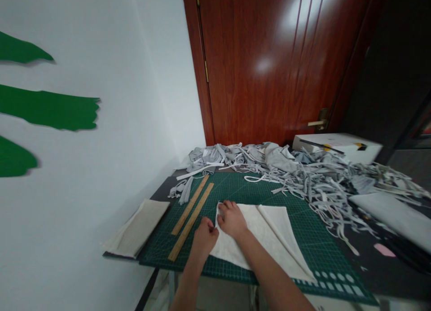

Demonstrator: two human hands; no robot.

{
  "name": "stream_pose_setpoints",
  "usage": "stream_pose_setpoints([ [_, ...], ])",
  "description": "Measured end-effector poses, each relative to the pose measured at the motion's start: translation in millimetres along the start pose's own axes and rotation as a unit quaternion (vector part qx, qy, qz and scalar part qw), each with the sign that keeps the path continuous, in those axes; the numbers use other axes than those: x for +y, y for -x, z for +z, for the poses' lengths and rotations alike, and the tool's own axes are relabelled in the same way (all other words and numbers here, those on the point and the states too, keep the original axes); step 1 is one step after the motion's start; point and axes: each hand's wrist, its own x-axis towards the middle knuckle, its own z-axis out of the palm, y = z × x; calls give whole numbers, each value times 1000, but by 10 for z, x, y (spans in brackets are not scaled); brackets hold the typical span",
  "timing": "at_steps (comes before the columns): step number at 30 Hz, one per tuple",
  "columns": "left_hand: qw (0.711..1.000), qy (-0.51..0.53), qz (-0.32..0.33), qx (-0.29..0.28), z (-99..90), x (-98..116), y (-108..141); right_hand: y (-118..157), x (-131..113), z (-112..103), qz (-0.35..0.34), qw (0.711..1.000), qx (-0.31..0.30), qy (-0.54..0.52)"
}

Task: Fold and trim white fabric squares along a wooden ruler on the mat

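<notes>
A white cloth (259, 228) lies on a green cutting mat (323, 248), with a fold running diagonally across its right part. At the cloth's left edge my left hand (204, 238) is closed, thumb and forefinger pinched on the edge. My right hand (233, 220) rests on the cloth near its far left corner, its fingers bent and its thumb apart from them. Cloth shows in the gap between that thumb and the fingers. Two wooden rulers (192, 219) lie side by side on the mat, left of my hands.
A folded off-white cloth (139, 228) lies at the table's left edge by the wall. Grey fabric scraps and strips (303, 174) are heaped along the back and right. Behind them stands a white box (340, 145). A pink piece (384, 250) lies at the right.
</notes>
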Motion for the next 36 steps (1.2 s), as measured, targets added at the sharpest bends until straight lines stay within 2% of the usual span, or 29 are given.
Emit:
stream_pose_setpoints([
  [5,986,157,-16,-60,-13,30,-65,-6,-6,-3,5,1000,-2,-4],
  [10,920,355,-109,-125,-80,5,-7,-5,0,6,4,1000,5,-8],
  [15,849,483,-154,-146,-171,-14,41,4,0,4,1,1000,9,-8],
  [19,833,522,-139,-115,-173,-15,32,9,-4,2,-1,1000,8,-4],
  [27,848,503,-120,-119,-111,38,5,19,-17,3,-7,1000,12,5],
  [31,909,405,-66,-67,-101,72,1,24,-15,9,-11,1000,16,5],
  [36,967,253,-1,-28,-79,99,-58,17,-8,22,1,1000,16,3],
])
